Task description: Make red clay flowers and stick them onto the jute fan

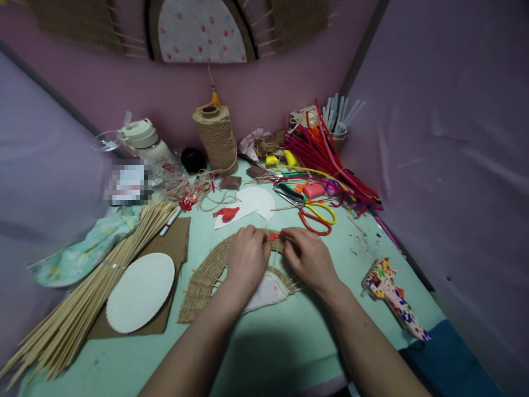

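Observation:
A half-round fan [205, 282] woven from twine over thin sticks lies on the table in front of me. Its pale centre panel carries reddish spots, and my forearm and hands cover part of the weave. At the top of the woven band is a small red piece of soft clay [274, 237]. My left hand [248, 256] is closed at the left end of this piece, with the fingertips bent down onto the fan. From the other side, my right hand [311, 258] pinches near its right end. A larger red clay lump [226, 214] rests on white cut paper [252, 199] beyond.
Scissors [316, 216] lie behind my right hand, near bundled pipe cleaners [318, 157]. A twine spool [215, 140] and a bottle [144, 140] stand at the back. Bamboo sticks [88, 295] and a white oval disc [140, 292] are left; a flower-patterned glue gun [394, 298] is right.

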Demonstrator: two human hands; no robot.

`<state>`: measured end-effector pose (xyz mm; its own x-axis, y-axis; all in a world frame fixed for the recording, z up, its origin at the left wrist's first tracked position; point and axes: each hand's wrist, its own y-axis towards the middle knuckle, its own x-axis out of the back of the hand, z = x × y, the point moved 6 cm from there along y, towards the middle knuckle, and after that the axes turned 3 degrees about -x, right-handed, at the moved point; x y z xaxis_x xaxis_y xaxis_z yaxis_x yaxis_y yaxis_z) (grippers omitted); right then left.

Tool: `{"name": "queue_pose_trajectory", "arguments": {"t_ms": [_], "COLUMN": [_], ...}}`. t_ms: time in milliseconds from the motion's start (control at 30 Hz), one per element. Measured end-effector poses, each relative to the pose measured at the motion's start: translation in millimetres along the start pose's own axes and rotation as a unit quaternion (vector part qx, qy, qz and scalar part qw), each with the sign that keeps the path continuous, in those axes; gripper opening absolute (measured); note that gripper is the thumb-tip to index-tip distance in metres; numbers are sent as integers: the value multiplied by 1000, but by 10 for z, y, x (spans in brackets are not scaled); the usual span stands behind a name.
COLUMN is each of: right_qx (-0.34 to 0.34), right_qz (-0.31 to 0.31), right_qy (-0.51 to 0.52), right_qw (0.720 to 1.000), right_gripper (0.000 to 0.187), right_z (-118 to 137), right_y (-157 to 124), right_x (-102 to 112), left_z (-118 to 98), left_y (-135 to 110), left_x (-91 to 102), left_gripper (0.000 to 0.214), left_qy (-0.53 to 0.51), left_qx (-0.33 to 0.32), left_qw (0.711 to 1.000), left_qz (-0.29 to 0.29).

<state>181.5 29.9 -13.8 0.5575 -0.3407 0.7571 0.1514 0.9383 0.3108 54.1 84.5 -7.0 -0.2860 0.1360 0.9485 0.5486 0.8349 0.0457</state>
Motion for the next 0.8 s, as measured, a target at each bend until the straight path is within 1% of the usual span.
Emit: {"name": "queue_pose_trajectory", "arguments": {"t_ms": [167, 500, 667, 800], "right_qx": [1, -5, -22, -30], "right_qz": [22, 49, 69, 85], "right_qy": [0, 1, -5, -7], "right_qw": [1000, 999, 997, 996], "right_gripper": [21, 28, 28, 28], "right_z": [45, 63, 51, 48], "right_y": [-11, -21, -23, -21], "right_x": [-23, -54, -77, -92], "left_z": [-36, -60, -44, -24], "left_y": [72, 104, 112, 111], "left_x": [-60, -123, -146, -162], "left_gripper": [19, 22, 20, 17], "left_qy": [20, 51, 44, 34], "left_qx": [8, -2, 3, 0], "left_qw": [1000, 999, 999, 999], "left_qz": [-5, 2, 11, 5]}}
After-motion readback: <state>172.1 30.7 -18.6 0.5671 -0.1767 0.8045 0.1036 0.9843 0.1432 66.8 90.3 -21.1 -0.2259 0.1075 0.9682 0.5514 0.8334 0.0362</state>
